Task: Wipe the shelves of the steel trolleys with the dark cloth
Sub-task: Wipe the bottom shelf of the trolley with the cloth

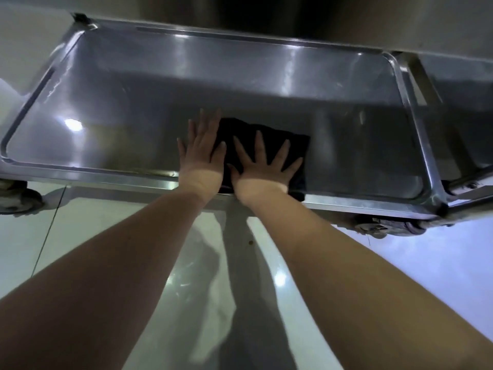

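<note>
On bottom rimmed shelf of shiny steel trolley (133,102), near front edge: folded dark cloth (240,130). Right hand (264,169) flat on cloth, fingers spread, pressing down. Left hand (202,153) flat, fingers straight, lying half on cloth's left edge, half on bare steel. Glossy white tiled floor (80,236) under forearms.

Looks like a commercial kitchen or service area here, institutional rather than a home. Stainless steel everywhere: a trolley's low shelf (120,84), rimmed like a tray, rides on grubby caster wheels (373,227). Below its near edge, glossy pale floor tiles (93,236) throw back ceiling lights. A second steel frame (469,184) crowds the shelf's right edge, and more brushed steel (346,20) looms above.
</note>
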{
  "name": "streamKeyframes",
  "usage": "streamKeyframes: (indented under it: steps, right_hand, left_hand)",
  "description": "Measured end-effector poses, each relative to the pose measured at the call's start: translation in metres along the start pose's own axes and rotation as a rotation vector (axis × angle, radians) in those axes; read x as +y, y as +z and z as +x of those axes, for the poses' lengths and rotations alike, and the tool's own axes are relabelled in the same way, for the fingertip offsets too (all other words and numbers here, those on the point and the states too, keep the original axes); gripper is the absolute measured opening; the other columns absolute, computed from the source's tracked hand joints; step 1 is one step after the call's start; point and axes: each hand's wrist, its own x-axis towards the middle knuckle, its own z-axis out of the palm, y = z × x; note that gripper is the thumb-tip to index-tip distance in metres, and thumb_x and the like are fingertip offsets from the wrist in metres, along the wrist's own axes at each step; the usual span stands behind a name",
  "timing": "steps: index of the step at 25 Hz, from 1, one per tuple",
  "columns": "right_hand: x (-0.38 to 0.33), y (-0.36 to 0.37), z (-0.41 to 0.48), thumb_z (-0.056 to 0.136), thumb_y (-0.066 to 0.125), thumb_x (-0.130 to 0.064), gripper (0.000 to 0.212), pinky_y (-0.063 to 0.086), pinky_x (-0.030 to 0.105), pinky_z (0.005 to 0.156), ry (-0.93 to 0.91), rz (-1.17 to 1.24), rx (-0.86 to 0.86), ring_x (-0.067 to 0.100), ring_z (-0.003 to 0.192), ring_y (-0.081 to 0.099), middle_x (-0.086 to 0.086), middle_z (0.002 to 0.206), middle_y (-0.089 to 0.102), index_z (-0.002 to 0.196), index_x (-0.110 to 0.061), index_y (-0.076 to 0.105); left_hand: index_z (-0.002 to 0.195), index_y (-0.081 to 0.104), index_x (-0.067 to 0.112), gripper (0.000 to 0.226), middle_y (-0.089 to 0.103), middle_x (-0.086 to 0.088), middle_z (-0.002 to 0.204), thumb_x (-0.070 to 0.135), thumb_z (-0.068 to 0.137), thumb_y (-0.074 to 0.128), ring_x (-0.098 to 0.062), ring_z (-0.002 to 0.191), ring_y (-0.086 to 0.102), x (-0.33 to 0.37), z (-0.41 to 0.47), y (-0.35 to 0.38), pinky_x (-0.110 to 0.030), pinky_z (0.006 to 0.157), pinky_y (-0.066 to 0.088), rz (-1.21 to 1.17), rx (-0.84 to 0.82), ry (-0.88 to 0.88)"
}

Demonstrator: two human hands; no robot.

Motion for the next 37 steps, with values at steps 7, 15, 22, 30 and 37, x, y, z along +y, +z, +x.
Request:
streamKeyframes:
  steps: [7,15,22,30,37]
  right_hand:
    - [0.061,-0.028,-0.004,0.103,0.028,-0.043,0.052,-0.005,0.048,0.119,0.074,0.361,0.218,0.029,0.15,-0.004,-0.012,0.163,0.007,0.153,-0.043,0.013]
    - [0.091,0.004,-0.016,0.1,0.016,-0.054,0.052,-0.008,0.051,0.118,0.031,0.076,0.164,0.035,0.149,-0.009,-0.017,0.162,-0.007,0.149,-0.054,0.0]
    - [0.09,0.011,-0.019,0.09,0.008,-0.067,0.056,-0.01,0.058,0.115,-0.003,-0.038,0.175,0.04,0.147,-0.014,-0.018,0.162,-0.011,0.142,-0.063,-0.011]
    - [0.092,0.006,-0.012,0.091,0.011,-0.068,0.055,-0.011,0.058,0.115,0.016,-0.027,0.158,0.037,0.147,-0.014,-0.017,0.162,-0.013,0.142,-0.063,-0.01]
    - [0.087,0.012,-0.016,0.09,0.007,-0.067,0.057,-0.011,0.059,0.114,0.018,-0.054,0.17,0.039,0.147,-0.015,-0.015,0.161,-0.015,0.143,-0.061,-0.014]
  left_hand:
    - [0.148,0.039,0.016,0.056,0.028,-0.011,0.159,0.018,0.093,0.048,-0.03,0.149,0.014,0.029,0.011,-0.017,-0.041,0.119,0.004,0.383,-0.095,0.194]
    - [0.149,0.0,0.054,0.077,-0.007,0.01,0.164,0.084,0.081,0.015,-0.024,0.15,-0.013,0.013,-0.02,0.019,-0.064,0.107,-0.02,0.631,-0.24,0.053]
    - [0.146,-0.005,0.057,0.086,-0.013,0.007,0.163,0.092,0.069,0.002,-0.034,0.148,-0.016,0.002,0.06,0.023,-0.083,0.091,-0.014,0.657,-0.272,0.0]
    - [0.146,-0.005,0.057,0.079,-0.012,0.009,0.163,0.089,0.075,0.008,-0.031,0.149,-0.015,0.009,0.052,0.015,-0.08,0.097,-0.012,0.648,-0.335,0.052]
    - [0.14,-0.016,0.063,0.082,-0.021,0.014,0.16,0.094,0.066,-0.001,-0.028,0.147,-0.021,-0.017,0.011,0.0,-0.081,0.093,-0.015,0.683,-0.357,-0.046]
